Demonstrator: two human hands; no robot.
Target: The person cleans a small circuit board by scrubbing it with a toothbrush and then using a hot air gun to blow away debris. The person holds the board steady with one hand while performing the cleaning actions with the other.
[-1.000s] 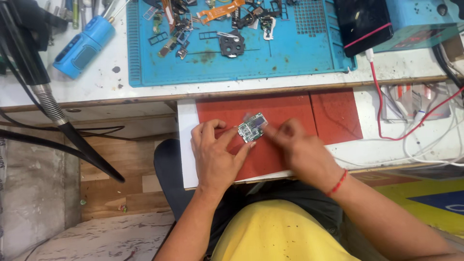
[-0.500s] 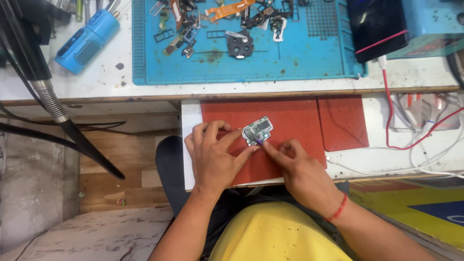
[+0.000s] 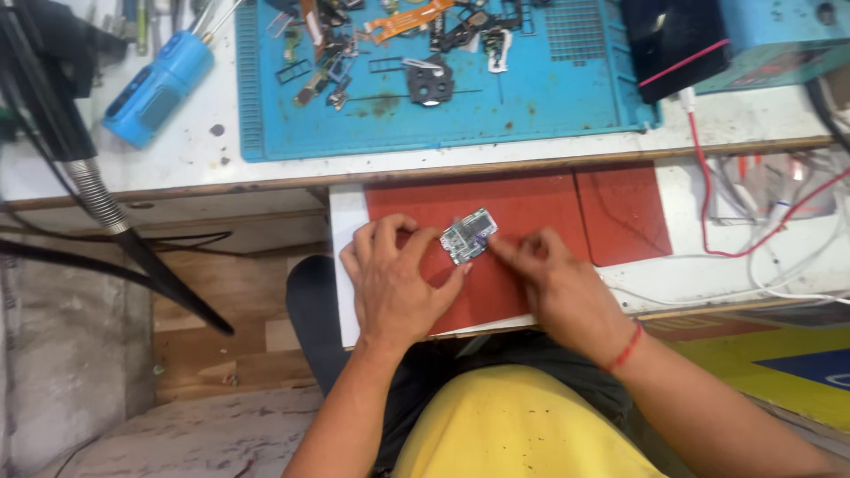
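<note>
On the desk's red mat [image 3: 549, 208], a small circuit board [image 3: 467, 239] sits between both hands. Left hand [image 3: 394, 279] fingers pinch its left edge; right hand [image 3: 558, 283] fingers press its right corner. It looks light, stiff and fragile, best held by the edges.

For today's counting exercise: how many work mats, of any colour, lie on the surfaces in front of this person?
2. A blue mat lies on the upper bench, strewn with small parts. A red mat lies on the lower shelf, under both hands and the small circuit board. Others may lie out of frame.
</note>
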